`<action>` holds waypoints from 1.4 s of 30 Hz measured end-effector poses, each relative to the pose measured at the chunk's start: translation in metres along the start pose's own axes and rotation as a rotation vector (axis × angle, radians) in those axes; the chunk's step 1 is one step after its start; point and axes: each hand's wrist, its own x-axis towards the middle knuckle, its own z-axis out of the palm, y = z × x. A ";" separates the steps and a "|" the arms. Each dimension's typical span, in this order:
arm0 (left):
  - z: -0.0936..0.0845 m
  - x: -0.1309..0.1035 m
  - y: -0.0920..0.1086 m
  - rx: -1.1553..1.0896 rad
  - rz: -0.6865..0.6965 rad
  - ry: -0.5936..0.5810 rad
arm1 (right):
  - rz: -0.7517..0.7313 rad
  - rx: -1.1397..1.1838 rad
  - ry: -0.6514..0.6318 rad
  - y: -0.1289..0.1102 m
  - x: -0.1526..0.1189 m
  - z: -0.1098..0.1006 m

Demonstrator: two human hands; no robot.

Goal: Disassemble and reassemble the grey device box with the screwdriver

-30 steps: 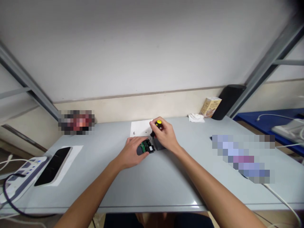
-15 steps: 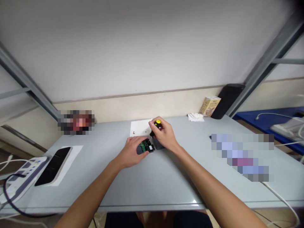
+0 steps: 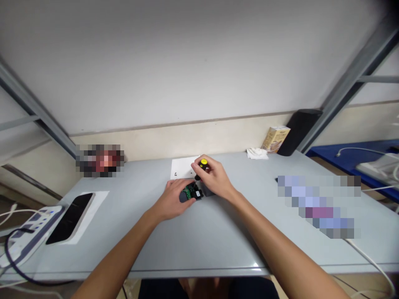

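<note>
Head view over a grey desk [image 3: 181, 249]: straight near edge across the bottom, with a broad bare stretch between that edge and the work. Further open room to the right, as far as a blurred-out item [image 3: 318, 207] and a white cable [image 3: 366, 255] running past the near edge; to the left, as far as a phone [image 3: 70, 220] on a white sheet [image 3: 93, 209], just beside a power strip [image 3: 31, 232]. Along the far edge, near the pale wall [image 3: 174, 145]: crumpled tissue [image 3: 257, 153], a carton [image 3: 276, 139] and a black cylinder [image 3: 294, 133], close together. Least room at the middle, between the two hands and a paper [image 3: 181, 164] with a few small dark bits [image 3: 175, 174].

Left hand [image 3: 174, 201]: fingers arched around a gadget [image 3: 188, 192] with a green circuit board, thumb at the near side, other fingers along the far side; spread only as wide as the gadget, lying at the desk's middle. Right hand [image 3: 216, 174]: thumb and fingers closed around the handle of a black and yellow screwdriver [image 3: 203, 165], tilted, shaft down to the gadget; exact tip contact too small to tell. Beneath the right hand, just beside the gadget: a dark grey piece [image 3: 207, 191], partly hidden
</note>
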 end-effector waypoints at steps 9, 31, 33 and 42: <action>0.001 0.002 0.000 -0.018 -0.010 -0.009 | 0.056 0.009 -0.222 -0.019 -0.002 -0.003; 0.001 0.002 0.001 -0.043 -0.032 0.016 | 0.125 0.555 -0.152 -0.004 -0.003 0.017; 0.001 0.002 0.000 -0.037 -0.024 0.014 | 0.126 0.522 -0.161 -0.006 -0.002 0.016; 0.001 0.001 -0.003 -0.039 -0.009 0.008 | 0.129 0.485 -0.121 -0.017 -0.004 0.013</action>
